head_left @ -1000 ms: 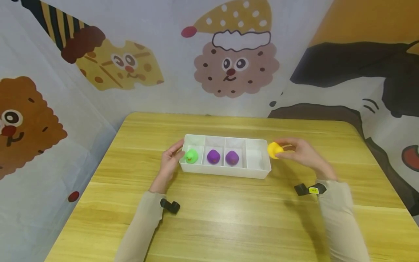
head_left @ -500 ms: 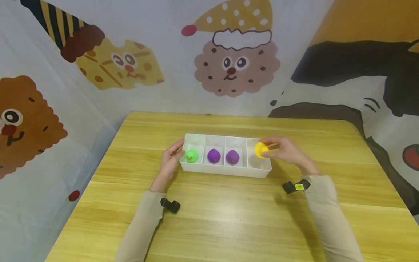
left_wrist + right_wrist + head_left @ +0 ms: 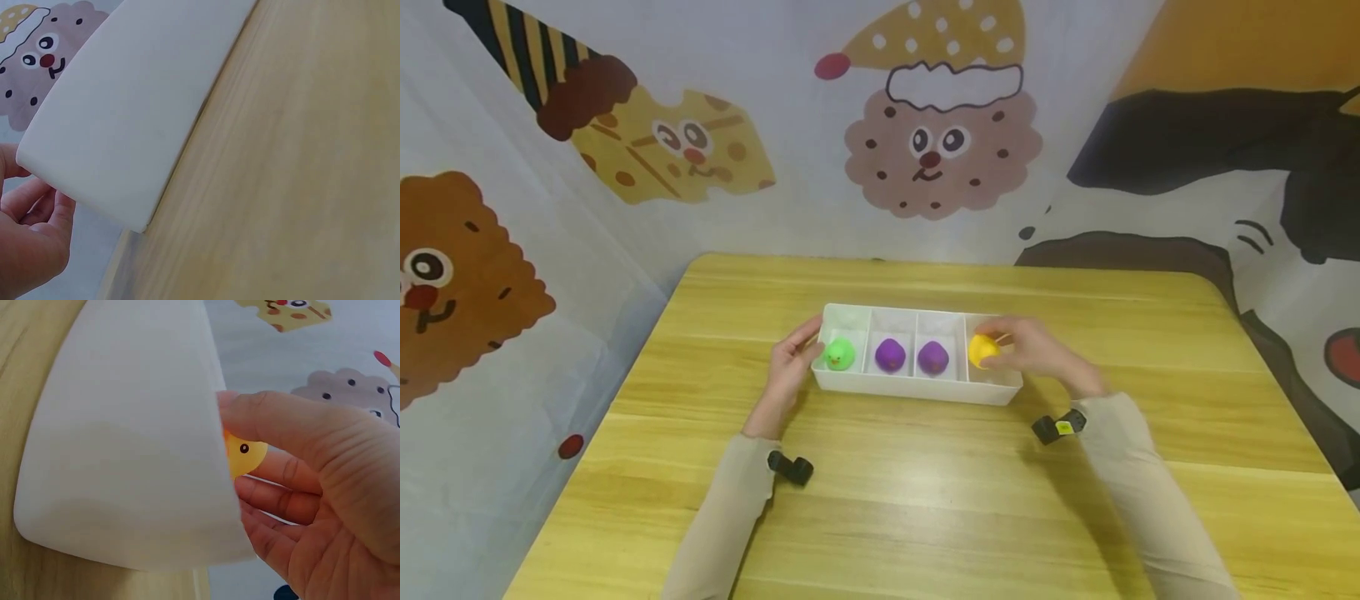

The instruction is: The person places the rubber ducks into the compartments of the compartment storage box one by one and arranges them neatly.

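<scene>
A white tray (image 3: 917, 389) with a row of compartments stands on the table. My left hand (image 3: 786, 371) grips its left end, thumb over the rim and fingers outside, also seen on the tray wall (image 3: 119, 119) in the left wrist view. At the right end, my right hand (image 3: 1037, 350) pinches a yellow rubber duck (image 3: 981, 352) inside the rightmost compartment. In the right wrist view the duck's head (image 3: 247, 453) shows between thumb and fingers; the wall hides the rest. A green rubber duck (image 3: 839, 355) sits in the leftmost compartment. Purple ducks (image 3: 890, 356) occupy the two middle ones, one each.
The wooden table (image 3: 880, 500) extends around the tray on every side. Behind it hangs a cloth backdrop (image 3: 805, 167) with cartoon figures. Dark wrist cameras (image 3: 792, 468) are strapped on both sleeves.
My right hand has carried the yellow duck leftward from outside the tray, over its right rim and down into the rightmost compartment. The left hand and tray have stayed in place.
</scene>
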`<state>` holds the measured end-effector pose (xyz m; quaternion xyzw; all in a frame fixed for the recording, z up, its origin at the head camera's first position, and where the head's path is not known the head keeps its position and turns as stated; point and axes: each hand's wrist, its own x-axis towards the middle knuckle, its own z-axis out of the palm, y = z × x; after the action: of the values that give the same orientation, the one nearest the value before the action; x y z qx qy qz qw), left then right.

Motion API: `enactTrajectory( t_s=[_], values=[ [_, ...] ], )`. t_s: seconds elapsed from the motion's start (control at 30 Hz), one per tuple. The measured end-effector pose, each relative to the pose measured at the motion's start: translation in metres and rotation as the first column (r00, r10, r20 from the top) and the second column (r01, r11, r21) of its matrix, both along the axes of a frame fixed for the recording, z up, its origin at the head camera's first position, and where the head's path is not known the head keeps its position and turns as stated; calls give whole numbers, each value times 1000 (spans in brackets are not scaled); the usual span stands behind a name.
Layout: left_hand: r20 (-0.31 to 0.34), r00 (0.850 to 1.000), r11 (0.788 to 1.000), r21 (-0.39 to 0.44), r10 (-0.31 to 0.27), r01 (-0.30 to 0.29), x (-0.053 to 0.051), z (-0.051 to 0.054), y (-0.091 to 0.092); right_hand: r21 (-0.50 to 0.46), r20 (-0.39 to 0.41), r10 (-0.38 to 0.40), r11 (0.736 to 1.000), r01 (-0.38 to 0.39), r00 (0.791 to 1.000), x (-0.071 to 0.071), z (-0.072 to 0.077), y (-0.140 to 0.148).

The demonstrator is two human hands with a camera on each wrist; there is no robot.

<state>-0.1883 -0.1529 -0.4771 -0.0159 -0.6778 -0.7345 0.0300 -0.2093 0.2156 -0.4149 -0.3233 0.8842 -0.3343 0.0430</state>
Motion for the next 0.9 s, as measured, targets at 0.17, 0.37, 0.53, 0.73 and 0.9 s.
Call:
enactTrajectory(
  t_s=[0.17,0.37,0.53,0.73,0.9],
  values=[
    [2,1000,1000,4,10,-10,0,0,0,71,6,-7,997,7,1000,-1,-2,-7],
    [13,1000,1000,7,24,-24,0,0,1,90,-39,22,996,-18,999,-3,-8,-13],
    [21,1000,1000,0,22,-22,1,2,1,68,-142,97,994,-88,985,-5,-13,-17],
    [20,1000,1000,-14,14,-13,2,3,1,150,-142,70,988,-49,987,-2,-14,-21],
    [15,1000,1000,-20,11,-10,2,2,1,210,-137,36,978,-7,990,1,-12,-24]
  ],
)
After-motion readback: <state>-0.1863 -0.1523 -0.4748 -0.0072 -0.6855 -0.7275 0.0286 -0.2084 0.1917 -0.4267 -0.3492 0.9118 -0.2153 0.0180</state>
